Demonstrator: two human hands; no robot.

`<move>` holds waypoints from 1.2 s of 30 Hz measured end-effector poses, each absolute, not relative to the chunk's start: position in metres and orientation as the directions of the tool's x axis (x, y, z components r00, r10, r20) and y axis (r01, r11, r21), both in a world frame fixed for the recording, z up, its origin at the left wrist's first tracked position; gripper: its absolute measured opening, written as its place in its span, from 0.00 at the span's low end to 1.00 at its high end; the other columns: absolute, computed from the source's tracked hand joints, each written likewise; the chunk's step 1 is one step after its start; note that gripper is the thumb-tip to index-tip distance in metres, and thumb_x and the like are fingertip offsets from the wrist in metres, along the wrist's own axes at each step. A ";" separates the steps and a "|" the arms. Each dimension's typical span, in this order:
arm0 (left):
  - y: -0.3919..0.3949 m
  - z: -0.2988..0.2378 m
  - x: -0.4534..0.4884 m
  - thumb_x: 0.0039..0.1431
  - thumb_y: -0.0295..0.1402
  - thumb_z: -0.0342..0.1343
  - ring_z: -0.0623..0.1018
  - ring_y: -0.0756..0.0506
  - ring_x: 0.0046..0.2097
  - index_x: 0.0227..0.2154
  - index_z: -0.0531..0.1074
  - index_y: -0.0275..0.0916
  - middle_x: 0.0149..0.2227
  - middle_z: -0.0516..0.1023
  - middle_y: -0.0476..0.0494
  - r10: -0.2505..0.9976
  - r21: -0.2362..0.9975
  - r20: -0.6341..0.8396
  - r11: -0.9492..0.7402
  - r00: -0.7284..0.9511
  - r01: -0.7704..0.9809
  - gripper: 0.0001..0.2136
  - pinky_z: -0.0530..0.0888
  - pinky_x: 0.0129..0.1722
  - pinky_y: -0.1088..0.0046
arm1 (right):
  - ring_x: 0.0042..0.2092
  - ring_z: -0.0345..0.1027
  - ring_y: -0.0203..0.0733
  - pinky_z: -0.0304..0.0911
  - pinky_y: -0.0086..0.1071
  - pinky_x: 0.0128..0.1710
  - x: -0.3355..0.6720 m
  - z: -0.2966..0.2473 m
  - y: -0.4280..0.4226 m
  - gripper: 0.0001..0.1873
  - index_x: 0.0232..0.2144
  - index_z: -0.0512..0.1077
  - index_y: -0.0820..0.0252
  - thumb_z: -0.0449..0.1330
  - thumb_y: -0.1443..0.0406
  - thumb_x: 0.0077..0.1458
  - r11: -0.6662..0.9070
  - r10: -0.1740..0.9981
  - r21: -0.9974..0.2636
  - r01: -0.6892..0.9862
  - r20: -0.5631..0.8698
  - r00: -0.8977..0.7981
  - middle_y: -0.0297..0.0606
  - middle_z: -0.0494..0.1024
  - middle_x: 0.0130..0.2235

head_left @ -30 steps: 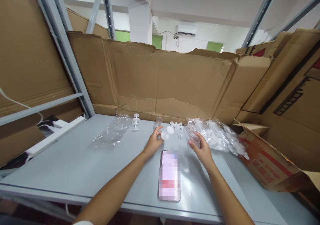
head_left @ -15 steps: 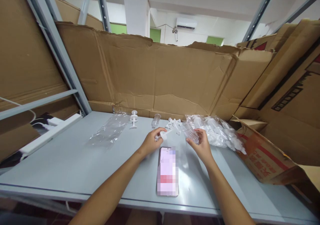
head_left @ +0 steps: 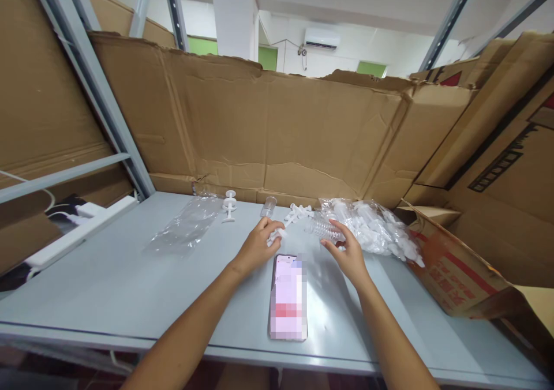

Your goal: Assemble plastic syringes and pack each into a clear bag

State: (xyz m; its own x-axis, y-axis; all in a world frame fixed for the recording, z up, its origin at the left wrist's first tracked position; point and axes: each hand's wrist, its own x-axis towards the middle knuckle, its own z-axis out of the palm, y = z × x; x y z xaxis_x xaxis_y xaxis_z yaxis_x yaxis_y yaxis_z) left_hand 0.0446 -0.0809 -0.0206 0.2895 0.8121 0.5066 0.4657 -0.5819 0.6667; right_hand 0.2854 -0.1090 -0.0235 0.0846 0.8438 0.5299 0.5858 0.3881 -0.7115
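My left hand (head_left: 256, 244) is closed on a small white pump cap (head_left: 277, 233), just above the grey table (head_left: 130, 286). My right hand (head_left: 346, 250) grips a clear ribbed plastic bottle (head_left: 321, 228), held on its side with its neck pointing left toward the cap. The two parts lie a short gap apart. A phone (head_left: 288, 295) lies flat on the table below both hands.
A plastic bag of white parts (head_left: 376, 232) lies right of my hands. Loose white caps (head_left: 298, 211), another clear bottle (head_left: 268, 206), a white pump part (head_left: 228, 205) and an empty clear bag (head_left: 185, 228) sit toward the back. Cardboard walls (head_left: 277, 136) surround the table; a torn box (head_left: 459, 274) stands at right.
The left hand picked the white cap off the table and closed on it. The right hand tipped the bottle from upright onto its side, neck toward the cap.
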 end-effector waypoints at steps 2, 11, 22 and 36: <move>-0.080 -0.020 0.042 0.52 0.27 0.48 0.68 0.50 0.33 0.38 0.69 0.42 0.33 0.63 0.48 0.787 0.616 0.527 -0.614 0.322 0.493 0.11 0.67 0.34 0.74 | 0.47 0.64 0.49 0.65 0.35 0.33 0.287 -0.024 -0.108 0.25 0.49 0.64 0.54 0.60 0.58 0.47 0.350 0.850 -0.730 0.587 0.511 0.128 0.44 0.68 0.51; -0.072 -0.024 0.034 0.55 0.21 0.43 0.67 0.46 0.39 0.44 0.67 0.43 0.35 0.67 0.43 0.625 0.212 0.581 -0.734 0.521 0.645 0.17 0.69 0.39 0.68 | 0.43 0.63 0.47 0.65 0.37 0.34 0.296 -0.022 -0.107 0.23 0.49 0.64 0.51 0.58 0.61 0.49 0.392 0.843 -0.600 0.697 0.539 -0.010 0.42 0.69 0.46; -0.081 -0.015 0.040 0.58 0.29 0.47 0.69 0.45 0.41 0.45 0.66 0.43 0.37 0.71 0.44 0.663 0.460 0.609 -0.743 0.436 0.487 0.13 0.65 0.45 0.66 | 0.44 0.64 0.44 0.65 0.35 0.33 0.278 -0.011 -0.122 0.24 0.52 0.61 0.50 0.55 0.64 0.52 0.503 0.850 -0.622 0.601 0.484 -0.210 0.41 0.67 0.49; -0.098 -0.002 0.047 0.53 0.39 0.53 0.69 0.46 0.44 0.44 0.66 0.41 0.43 0.69 0.43 0.872 0.927 0.369 -0.371 0.323 -0.057 0.15 0.68 0.42 0.70 | 0.21 0.56 0.29 0.62 0.31 0.21 0.269 -0.011 -0.132 0.18 0.42 0.64 0.50 0.62 0.63 0.47 0.530 0.794 -0.647 0.547 0.605 -0.054 0.37 0.69 0.44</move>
State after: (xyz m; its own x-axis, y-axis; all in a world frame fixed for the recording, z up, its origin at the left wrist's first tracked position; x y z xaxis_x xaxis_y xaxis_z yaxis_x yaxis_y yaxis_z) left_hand 0.0466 -0.0977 -0.0017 0.3231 0.8716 0.3687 -0.0567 -0.3710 0.9269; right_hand 0.2690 -0.1323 -0.0105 -0.0540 0.7943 0.6051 0.5471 0.5305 -0.6475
